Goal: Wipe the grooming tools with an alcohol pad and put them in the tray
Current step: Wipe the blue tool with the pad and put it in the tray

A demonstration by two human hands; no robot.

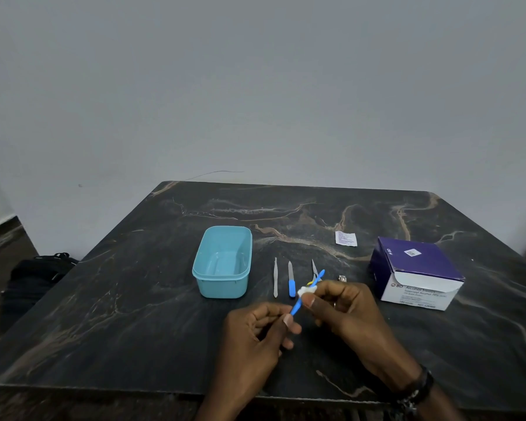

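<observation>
two bare forearms with no sleeves showing. the left hand (255,338) wears nothing. the right hand (346,317) has a thin ring on one finger, and its wrist carries stacked dark beaded bracelets (419,390) with small metal pieces.

On the white front of the purple box (419,268), "BD" and "Alcohol Swabs" can be read (the smaller lines beneath are too blurred). Print is borne by the white sachet (346,238), but it cannot be deciphered.
</observation>
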